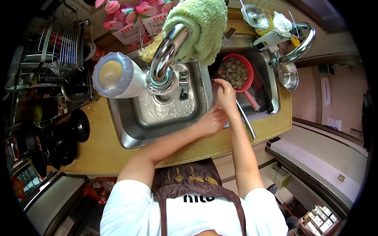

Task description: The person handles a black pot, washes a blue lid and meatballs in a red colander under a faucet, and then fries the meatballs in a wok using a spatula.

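My right hand (pixel 226 96) is over the edge of the right sink basin, its fingertips beside a red plastic bowl (pixel 252 72) full of small greyish-brown pieces (pixel 234 70) that look like shellfish. My left hand (pixel 212 120), blurred, is just below it, close to the right wrist. Whether either hand holds something is hidden. A pink handle (pixel 252 101) extends below the bowl. To the right of my right wrist, a slim metal rod (pixel 246 119) lies across the basin's front rim. The left steel basin (pixel 165 113) has a wet, shiny floor.
A chrome faucet (pixel 166 53) with a green towel (pixel 198 29) rises over the left basin, beside a white lidded container (pixel 121 76). Another curved faucet (pixel 298 50) is at right. Pink pump bottles (pixel 113 20) line the back. A wire rack (pixel 56 50) and black pans (pixel 59 144) stand left.
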A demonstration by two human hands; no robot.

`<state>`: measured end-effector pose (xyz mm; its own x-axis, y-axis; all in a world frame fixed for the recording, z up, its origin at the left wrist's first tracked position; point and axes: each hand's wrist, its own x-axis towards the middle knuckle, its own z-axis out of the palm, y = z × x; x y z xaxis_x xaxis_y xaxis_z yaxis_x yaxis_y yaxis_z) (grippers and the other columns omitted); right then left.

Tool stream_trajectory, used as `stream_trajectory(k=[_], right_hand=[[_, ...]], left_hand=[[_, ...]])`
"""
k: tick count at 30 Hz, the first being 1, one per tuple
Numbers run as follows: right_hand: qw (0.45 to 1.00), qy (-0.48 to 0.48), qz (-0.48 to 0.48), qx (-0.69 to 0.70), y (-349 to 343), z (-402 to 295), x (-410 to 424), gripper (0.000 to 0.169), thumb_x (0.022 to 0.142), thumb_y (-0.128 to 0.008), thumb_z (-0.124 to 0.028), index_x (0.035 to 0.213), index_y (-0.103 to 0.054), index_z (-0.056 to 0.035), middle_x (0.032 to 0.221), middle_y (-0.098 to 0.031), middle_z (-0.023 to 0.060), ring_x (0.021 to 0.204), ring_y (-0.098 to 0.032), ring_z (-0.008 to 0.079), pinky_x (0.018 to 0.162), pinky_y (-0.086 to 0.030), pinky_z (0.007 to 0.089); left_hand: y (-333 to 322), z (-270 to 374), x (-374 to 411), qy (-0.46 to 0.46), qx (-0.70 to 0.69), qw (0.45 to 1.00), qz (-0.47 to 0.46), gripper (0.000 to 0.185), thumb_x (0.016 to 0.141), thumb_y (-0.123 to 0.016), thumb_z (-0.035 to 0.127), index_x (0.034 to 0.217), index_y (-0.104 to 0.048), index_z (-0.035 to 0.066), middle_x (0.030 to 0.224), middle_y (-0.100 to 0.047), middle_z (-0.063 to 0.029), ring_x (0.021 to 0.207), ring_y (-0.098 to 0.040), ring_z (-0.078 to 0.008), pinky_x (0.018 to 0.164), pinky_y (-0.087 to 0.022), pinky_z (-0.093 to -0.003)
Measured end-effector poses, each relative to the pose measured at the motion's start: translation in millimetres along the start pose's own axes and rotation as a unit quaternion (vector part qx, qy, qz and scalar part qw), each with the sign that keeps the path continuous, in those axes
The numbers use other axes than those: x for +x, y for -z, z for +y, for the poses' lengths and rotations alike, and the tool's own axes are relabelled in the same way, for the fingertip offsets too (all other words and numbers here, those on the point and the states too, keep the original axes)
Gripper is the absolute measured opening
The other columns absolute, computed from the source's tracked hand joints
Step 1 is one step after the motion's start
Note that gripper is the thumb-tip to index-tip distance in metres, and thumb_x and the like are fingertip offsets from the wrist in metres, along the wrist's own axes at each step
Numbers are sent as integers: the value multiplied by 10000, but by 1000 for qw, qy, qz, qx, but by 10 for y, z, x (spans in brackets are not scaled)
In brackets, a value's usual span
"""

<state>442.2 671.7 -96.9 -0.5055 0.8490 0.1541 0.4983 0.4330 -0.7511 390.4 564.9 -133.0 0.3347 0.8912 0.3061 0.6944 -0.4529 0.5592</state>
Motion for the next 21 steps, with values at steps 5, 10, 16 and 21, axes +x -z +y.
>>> stream_trajectory(k=[5, 10, 16, 21], right_hand=[[995, -80, -15, 64, 126, 22, -81, 285, 743, -422, 13, 985, -572, -12, 958, -589, 152, 922, -560, 276, 825, -420, 333], [991, -71, -10, 111, -62, -61, -148, 265, 772, -420, 5, 989, -572, -12, 912, -602, 142, 879, -581, 252, 779, -439, 304], [912, -122, -142, 366, -452, -458, -138, 293, 833, -407, 17, 1116, -483, 13, 1015, -573, 66, 963, -538, 142, 831, -410, 252], [815, -213, -244, 481, -832, -683, -29, 289, 818, -517, -111, 1072, -521, 25, 1000, -578, 79, 1013, -515, 141, 830, -417, 268]], left_hand=[[180, -547, 308, -160, -47, 981, -99, 279, 695, -506, 264, 876, -590, 69, 1000, -571, -66, 1045, -471, -227, 996, -260, -441], [506, -1259, 527, -98, 117, 988, -21, 319, 703, -526, 284, 966, -582, 114, 1026, -562, -79, 1053, -464, -260, 1004, -244, -443], [523, -1697, -49, 184, -444, 865, 147, 379, 734, -537, 252, 1091, -514, 126, 994, -552, -71, 987, -487, -254, 885, -318, -396], [912, -1574, -529, 391, -653, 623, 177, 334, 774, -554, 259, 1075, -521, 118, 910, -570, -46, 823, -543, -205, 690, -418, -334]])
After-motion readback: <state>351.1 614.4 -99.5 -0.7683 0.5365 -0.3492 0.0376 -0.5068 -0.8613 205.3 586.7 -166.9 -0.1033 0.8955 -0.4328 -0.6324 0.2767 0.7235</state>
